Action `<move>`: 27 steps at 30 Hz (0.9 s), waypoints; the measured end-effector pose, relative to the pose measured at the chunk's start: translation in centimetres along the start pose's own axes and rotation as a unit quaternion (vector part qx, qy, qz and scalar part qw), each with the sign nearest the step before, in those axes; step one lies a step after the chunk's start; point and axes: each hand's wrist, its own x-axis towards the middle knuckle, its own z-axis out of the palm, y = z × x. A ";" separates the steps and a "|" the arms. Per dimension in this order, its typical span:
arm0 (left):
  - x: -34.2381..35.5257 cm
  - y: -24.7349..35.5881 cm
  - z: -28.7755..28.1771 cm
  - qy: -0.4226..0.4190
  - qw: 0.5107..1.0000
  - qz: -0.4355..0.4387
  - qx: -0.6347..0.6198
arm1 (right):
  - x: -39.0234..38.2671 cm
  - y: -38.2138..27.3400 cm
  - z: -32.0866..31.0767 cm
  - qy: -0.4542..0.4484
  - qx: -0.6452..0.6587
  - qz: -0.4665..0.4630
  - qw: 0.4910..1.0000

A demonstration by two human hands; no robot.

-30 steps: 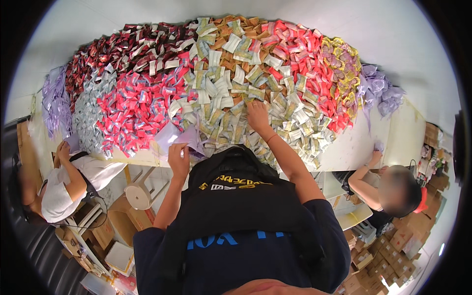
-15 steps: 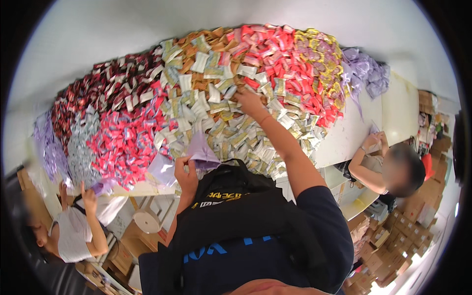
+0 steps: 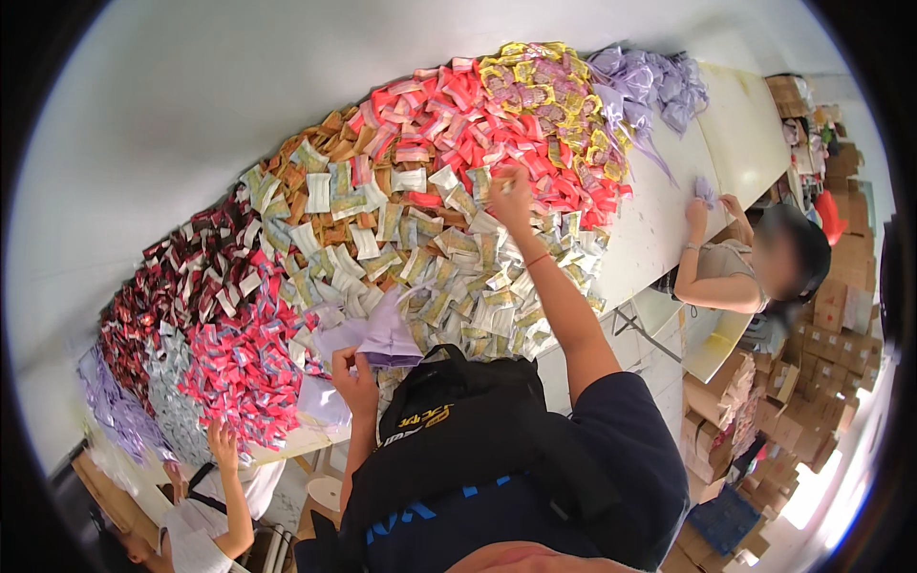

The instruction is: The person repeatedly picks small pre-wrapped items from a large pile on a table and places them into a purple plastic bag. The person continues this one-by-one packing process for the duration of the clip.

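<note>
Heaped along the white table (image 3: 669, 215) lie coloured sachets (image 3: 411, 220), where the right hand (image 3: 511, 196) pinches a pale packet (image 3: 503, 183) atop the pile (arm outstretched) while the left hand (image 3: 355, 380) grips a lilac pouch (image 3: 382, 336) near the edge.

A long white tabletop (image 3: 755, 134) runs along the wall, nearly buried under heaps of small sachets: pale purple ones (image 3: 650, 81) at the far end, then yellow (image 3: 540, 91), red (image 3: 449, 115), gold-green (image 3: 401, 239), pink (image 3: 239, 363) and dark maroon (image 3: 181, 277).
</note>
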 end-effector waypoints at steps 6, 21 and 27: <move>-0.1 0.6 2.0 -0.065 0.998 0.002 0.019 | 6.3 3.0 -3.8 -0.158 -0.342 -0.029 0.926; -0.3 -1.2 3.9 -0.022 0.996 -0.063 0.054 | 15.0 16.3 -15.4 -0.260 -0.290 0.200 0.899; -0.6 -2.6 3.8 -0.054 0.991 -0.012 0.123 | 10.0 14.6 -15.3 -0.065 -0.307 -0.022 0.949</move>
